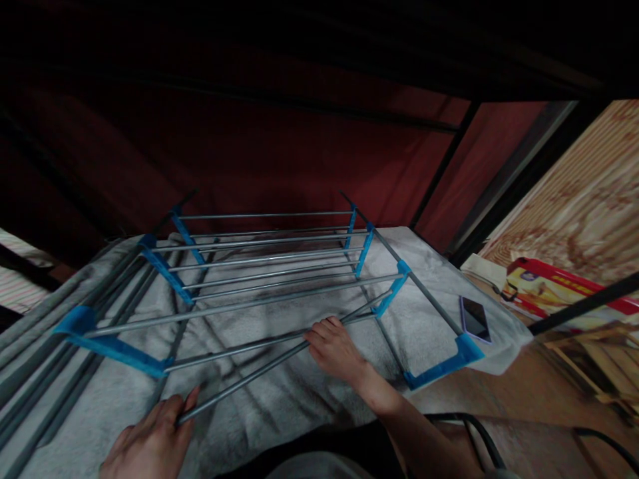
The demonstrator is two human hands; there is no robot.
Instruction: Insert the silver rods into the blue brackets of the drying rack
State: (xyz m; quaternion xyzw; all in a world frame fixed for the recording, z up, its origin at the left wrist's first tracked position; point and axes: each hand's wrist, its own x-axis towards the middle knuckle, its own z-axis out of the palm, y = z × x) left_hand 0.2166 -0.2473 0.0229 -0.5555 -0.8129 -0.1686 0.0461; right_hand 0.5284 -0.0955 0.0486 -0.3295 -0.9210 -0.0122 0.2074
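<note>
A grey metal rod [249, 378] slants across the front of a partly built rack [279, 256] made of metal bars and blue plastic brackets. Its near end is held in my left hand [152, 436], fingers closed round it. Farther along, my right hand [332, 346] is wrapped over the same rod, close to a bar of the rack. The rod's far end lies beside the right blue bracket [392, 296]; whether it sits in a hole there I cannot tell. Nearest my left hand is the front left blue bracket [120, 352].
Grey cloth [259, 412] covers the surface under the rack. Several loose tubes [64, 379] lie at the left. A phone [475, 319] rests on the right, near a lower blue bracket [444, 364]. Dark posts [444, 163] and a red cloth [299, 146] stand behind; a red-yellow box [559, 289] is at right.
</note>
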